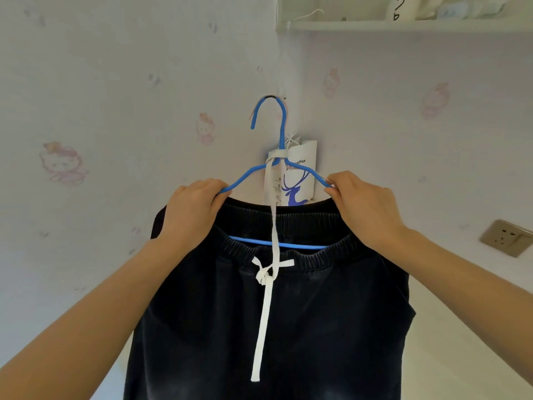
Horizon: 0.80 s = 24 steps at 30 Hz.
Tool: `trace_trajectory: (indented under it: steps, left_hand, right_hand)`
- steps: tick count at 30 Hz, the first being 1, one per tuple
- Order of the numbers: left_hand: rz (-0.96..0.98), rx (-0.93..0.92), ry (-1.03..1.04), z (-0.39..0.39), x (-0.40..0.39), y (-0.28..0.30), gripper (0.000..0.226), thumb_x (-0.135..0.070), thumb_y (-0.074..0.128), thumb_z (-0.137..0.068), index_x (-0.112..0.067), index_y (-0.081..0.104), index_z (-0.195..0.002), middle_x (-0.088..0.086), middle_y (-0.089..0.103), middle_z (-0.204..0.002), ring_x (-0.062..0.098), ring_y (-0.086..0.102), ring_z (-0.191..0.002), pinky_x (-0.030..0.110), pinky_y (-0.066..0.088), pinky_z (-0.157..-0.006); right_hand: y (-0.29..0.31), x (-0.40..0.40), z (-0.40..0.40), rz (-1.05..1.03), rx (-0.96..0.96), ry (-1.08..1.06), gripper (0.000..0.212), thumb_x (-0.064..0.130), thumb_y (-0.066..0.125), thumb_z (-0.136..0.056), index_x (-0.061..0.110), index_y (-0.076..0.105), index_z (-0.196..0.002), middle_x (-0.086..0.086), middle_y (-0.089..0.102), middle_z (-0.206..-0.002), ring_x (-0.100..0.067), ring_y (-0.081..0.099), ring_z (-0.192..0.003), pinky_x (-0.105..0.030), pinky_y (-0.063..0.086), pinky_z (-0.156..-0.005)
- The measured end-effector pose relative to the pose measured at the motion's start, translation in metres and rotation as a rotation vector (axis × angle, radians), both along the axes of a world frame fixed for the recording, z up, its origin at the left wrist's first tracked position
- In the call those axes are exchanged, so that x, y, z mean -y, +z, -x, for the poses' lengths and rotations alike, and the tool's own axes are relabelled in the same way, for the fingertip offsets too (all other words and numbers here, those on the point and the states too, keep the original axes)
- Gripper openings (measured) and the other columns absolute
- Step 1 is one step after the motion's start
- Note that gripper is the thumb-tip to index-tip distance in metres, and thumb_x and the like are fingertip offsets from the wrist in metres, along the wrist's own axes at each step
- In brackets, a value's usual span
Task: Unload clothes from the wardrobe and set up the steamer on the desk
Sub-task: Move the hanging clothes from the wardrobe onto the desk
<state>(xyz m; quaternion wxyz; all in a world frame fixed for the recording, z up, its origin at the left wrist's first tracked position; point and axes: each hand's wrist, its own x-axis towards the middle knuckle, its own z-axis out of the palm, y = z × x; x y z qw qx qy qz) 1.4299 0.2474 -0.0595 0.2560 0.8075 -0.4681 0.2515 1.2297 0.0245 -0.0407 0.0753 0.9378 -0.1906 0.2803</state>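
Head view: both arms reach up, left hand (193,204) and right hand (360,202) each pinching a shoulder of the blue hanger (281,145) — dark trousers (317,327) hang on it. Its hook sits at the wall corner; a paper bag (300,174) hangs behind — a shelf (403,24) above.

A blue hanger (281,137) carries the load, its hook caught on a dark peg (271,97) in the wall corner. A dark garment (317,327) with an elastic waistband hangs over its lower bar, and a white drawstring (264,319) is looped round its neck. On the shelf (403,26) above stands a white container (402,7); a white cord (305,15) trails toward the shelf's left end
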Motion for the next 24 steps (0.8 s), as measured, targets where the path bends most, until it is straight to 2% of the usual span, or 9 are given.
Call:
trace_trajectory:
  steps: [4,6,9,14,17,19,22,24]
  left_hand:
    - [-0.057,-0.027,0.069,-0.046,0.050,-0.006,0.023,-0.030,0.048,-0.098,-0.013,0.063,-0.091,0.001,0.059,-0.070,0.023,0.053,-0.061,0.042,0.046,-0.055]
    - [-0.094,-0.056,0.100,-0.069,0.074,-0.017,0.025,-0.030,0.046,-0.099,-0.012,0.061,-0.091,0.002,0.058,-0.070,0.023,0.052,-0.060,0.041,0.045,-0.054]
    - [-0.178,-0.140,0.139,-0.099,0.105,-0.048,0.024,-0.028,0.046,-0.099,-0.011,0.060,-0.091,0.002,0.056,-0.071,0.024,0.052,-0.061,0.035,0.040,-0.053]
    - [-0.328,-0.281,0.176,-0.142,0.142,-0.115,0.025,-0.027,0.045,-0.099,-0.009,0.062,-0.093,0.006,0.062,-0.079,0.026,0.055,-0.070,0.034,0.040,-0.057]
    - [-0.395,-0.349,0.191,-0.162,0.155,-0.157,0.025,-0.028,0.045,-0.099,-0.011,0.061,-0.090,0.004,0.061,-0.077,0.025,0.055,-0.071,0.032,0.037,-0.057]
    - [-0.417,-0.410,0.203,-0.172,0.162,-0.183,0.026,-0.029,0.046,-0.099,-0.010,0.060,-0.086,0.005,0.060,-0.075,0.025,0.054,-0.069,0.031,0.034,-0.055]
    - [-0.436,-0.533,0.199,-0.185,0.171,-0.218,0.026,-0.028,0.048,-0.097,-0.010,0.056,-0.079,0.006,0.056,-0.068,0.025,0.051,-0.063,0.031,0.033,-0.051]
    - [-0.429,-0.625,0.170,-0.192,0.175,-0.237,0.022,-0.027,0.051,-0.096,-0.013,0.056,-0.080,0.002,0.053,-0.066,0.024,0.051,-0.063,0.032,0.036,-0.054]
  right_hand:
    - [-0.006,0.053,-0.054,-0.021,-0.083,-0.014,0.035,0.036,0.032,-0.101,0.014,0.051,-0.119,-0.004,0.060,-0.110,-0.021,0.050,-0.062,-0.033,0.039,-0.054]
    - [-0.019,0.078,-0.081,-0.053,-0.126,0.000,0.034,0.036,0.031,-0.102,0.015,0.049,-0.120,-0.003,0.059,-0.112,-0.020,0.051,-0.065,-0.033,0.040,-0.055]
    - [-0.054,0.111,-0.117,-0.095,-0.189,0.035,0.032,0.035,0.030,-0.103,0.015,0.049,-0.118,-0.003,0.059,-0.109,-0.022,0.053,-0.066,-0.034,0.042,-0.057]
    - [-0.127,0.147,-0.162,-0.139,-0.282,0.088,0.029,0.029,0.032,-0.104,0.010,0.051,-0.115,-0.006,0.059,-0.101,-0.028,0.056,-0.067,-0.038,0.047,-0.056]
    - [-0.170,0.163,-0.184,-0.163,-0.332,0.105,0.027,0.028,0.034,-0.103,0.009,0.051,-0.111,-0.007,0.059,-0.094,-0.026,0.047,-0.058,-0.035,0.038,-0.048]
    - [-0.197,0.171,-0.197,-0.187,-0.375,0.101,0.026,0.028,0.035,-0.103,0.008,0.050,-0.110,-0.008,0.058,-0.093,-0.026,0.043,-0.057,-0.034,0.031,-0.048]
    - [-0.233,0.180,-0.212,-0.227,-0.420,0.083,0.026,0.027,0.035,-0.103,0.008,0.051,-0.111,-0.008,0.057,-0.097,-0.032,0.051,-0.062,-0.034,0.031,-0.049]
    - [-0.254,0.184,-0.218,-0.254,-0.441,0.076,0.024,0.026,0.035,-0.103,0.008,0.051,-0.109,-0.007,0.057,-0.096,-0.028,0.047,-0.060,-0.034,0.030,-0.049]
